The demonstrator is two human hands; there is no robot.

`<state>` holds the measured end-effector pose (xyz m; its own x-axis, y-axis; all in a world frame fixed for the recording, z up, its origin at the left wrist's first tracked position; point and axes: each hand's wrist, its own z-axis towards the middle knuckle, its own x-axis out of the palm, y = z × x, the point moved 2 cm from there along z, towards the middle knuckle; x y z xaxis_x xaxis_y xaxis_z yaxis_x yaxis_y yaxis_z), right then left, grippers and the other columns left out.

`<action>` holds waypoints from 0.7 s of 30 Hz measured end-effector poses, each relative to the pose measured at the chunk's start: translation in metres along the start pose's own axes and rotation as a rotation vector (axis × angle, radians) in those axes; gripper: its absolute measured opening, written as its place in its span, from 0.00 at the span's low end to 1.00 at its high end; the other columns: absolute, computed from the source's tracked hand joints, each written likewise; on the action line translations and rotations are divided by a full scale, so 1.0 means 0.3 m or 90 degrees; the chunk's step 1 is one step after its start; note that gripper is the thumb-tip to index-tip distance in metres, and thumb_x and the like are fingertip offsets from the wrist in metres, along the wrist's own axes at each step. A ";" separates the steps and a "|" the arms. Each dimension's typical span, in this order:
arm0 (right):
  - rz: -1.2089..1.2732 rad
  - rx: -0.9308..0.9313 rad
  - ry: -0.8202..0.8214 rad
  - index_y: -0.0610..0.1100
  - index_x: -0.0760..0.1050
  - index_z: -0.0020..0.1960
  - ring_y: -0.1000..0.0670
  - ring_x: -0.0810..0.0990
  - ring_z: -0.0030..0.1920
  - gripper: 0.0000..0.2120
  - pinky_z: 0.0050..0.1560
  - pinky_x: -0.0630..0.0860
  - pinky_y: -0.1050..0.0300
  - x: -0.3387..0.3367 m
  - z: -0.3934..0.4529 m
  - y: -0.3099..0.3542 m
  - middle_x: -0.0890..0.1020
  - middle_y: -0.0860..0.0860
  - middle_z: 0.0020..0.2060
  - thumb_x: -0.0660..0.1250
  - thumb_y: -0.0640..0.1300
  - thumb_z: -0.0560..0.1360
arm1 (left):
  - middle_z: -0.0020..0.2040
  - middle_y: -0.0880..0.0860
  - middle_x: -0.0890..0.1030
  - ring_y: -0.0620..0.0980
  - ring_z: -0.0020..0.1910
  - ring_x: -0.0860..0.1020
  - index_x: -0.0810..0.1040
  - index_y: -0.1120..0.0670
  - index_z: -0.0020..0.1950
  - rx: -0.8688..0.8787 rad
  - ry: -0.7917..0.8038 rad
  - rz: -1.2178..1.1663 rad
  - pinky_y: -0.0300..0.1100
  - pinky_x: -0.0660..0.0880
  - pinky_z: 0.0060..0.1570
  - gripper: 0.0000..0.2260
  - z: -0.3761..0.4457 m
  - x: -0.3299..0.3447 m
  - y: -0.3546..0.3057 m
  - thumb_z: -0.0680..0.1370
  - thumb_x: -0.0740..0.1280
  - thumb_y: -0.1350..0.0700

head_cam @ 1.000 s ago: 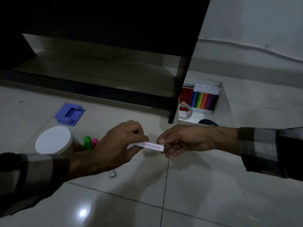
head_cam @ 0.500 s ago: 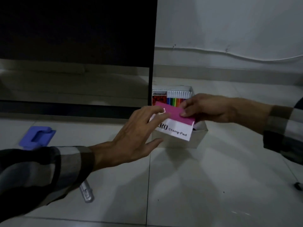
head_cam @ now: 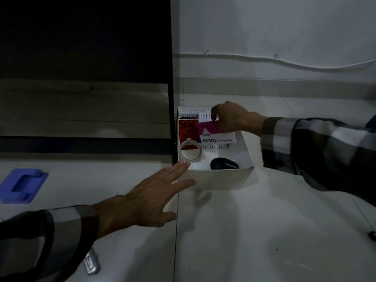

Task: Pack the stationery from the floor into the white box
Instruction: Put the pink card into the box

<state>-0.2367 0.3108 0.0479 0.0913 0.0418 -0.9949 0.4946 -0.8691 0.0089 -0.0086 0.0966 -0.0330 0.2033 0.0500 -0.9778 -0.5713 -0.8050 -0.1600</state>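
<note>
Gripping the stamp pad box [head_cam: 216,132] by its far upper edge, the right hand [head_cam: 234,117] has its fingers closed on the box and holds it inside the white box [head_cam: 221,179], over the row of white-capped markers [head_cam: 204,118]. The left hand [head_cam: 150,198] is empty, fingers spread and extended, with its fingertips touching the near left corner of the white box, apparently to steady it.

Just beyond the left fingertips a roll of clear tape [head_cam: 190,152] leans inside the box against a red patterned pack [head_cam: 188,131], and a dark rounded item [head_cam: 223,164] lies at the box's near end, between the two hands. A spiral-bound pad [head_cam: 193,112] stands at the far wall.

Judged from this, the packing is well along: several items are in, and the stamp pad is about to be let go. Still on the floor are a blue hole punch [head_cam: 22,185], well to the left of the left hand, and a small metallic item [head_cam: 91,262], perhaps a stapler, beside the left sleeve. A small dark object [head_cam: 372,234] lies below the right sleeve; what it is cannot be told.
</note>
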 end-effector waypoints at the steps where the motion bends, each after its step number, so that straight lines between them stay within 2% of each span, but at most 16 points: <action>1: -0.014 0.001 -0.008 0.42 0.79 0.54 0.45 0.85 0.39 0.17 0.40 0.85 0.49 0.023 0.014 0.002 0.85 0.45 0.47 0.70 0.55 0.76 | 0.82 0.48 0.31 0.45 0.80 0.32 0.46 0.40 0.82 0.004 -0.003 -0.005 0.48 0.45 0.80 0.44 -0.003 -0.004 0.001 0.74 0.68 0.34; 5: -0.083 0.010 -0.019 0.43 0.75 0.52 0.47 0.82 0.41 0.15 0.48 0.82 0.49 0.115 0.052 -0.001 0.83 0.45 0.46 0.69 0.55 0.78 | 0.82 0.46 0.31 0.45 0.80 0.32 0.50 0.42 0.82 0.009 -0.007 -0.030 0.50 0.52 0.80 0.43 -0.007 -0.014 -0.001 0.73 0.70 0.35; 9: -0.085 0.010 -0.008 0.42 0.75 0.57 0.43 0.83 0.51 0.15 0.55 0.82 0.45 0.180 0.066 -0.008 0.82 0.42 0.53 0.70 0.52 0.79 | 0.80 0.43 0.29 0.43 0.79 0.30 0.51 0.40 0.82 0.019 -0.001 -0.048 0.47 0.52 0.79 0.44 -0.006 -0.015 0.008 0.73 0.72 0.36; 13: -0.200 0.011 -0.055 0.44 0.78 0.59 0.44 0.81 0.56 0.16 0.63 0.75 0.45 0.228 0.060 -0.032 0.82 0.44 0.54 0.69 0.55 0.79 | 0.81 0.43 0.30 0.43 0.80 0.32 0.52 0.41 0.82 0.031 -0.023 -0.060 0.48 0.55 0.78 0.44 -0.006 -0.010 0.016 0.72 0.72 0.38; 17: -0.181 0.013 -0.062 0.43 0.75 0.60 0.44 0.83 0.51 0.16 0.56 0.80 0.47 0.259 0.060 -0.037 0.83 0.44 0.53 0.67 0.54 0.81 | 0.81 0.44 0.31 0.44 0.80 0.33 0.54 0.42 0.82 0.037 -0.036 -0.075 0.48 0.55 0.77 0.44 -0.008 -0.004 0.015 0.71 0.73 0.39; 21: -0.172 0.018 -0.056 0.42 0.76 0.58 0.43 0.84 0.50 0.14 0.56 0.81 0.46 0.256 0.082 -0.029 0.84 0.43 0.52 0.66 0.52 0.81 | 0.82 0.45 0.32 0.45 0.80 0.33 0.55 0.42 0.82 0.041 -0.038 -0.070 0.50 0.60 0.77 0.44 -0.010 -0.006 0.014 0.71 0.73 0.40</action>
<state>-0.2551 0.3094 -0.0309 -0.1169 0.2313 -0.9658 0.4667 -0.8456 -0.2590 -0.0090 0.0914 -0.0316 0.2209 0.1726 -0.9599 -0.5983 -0.7533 -0.2731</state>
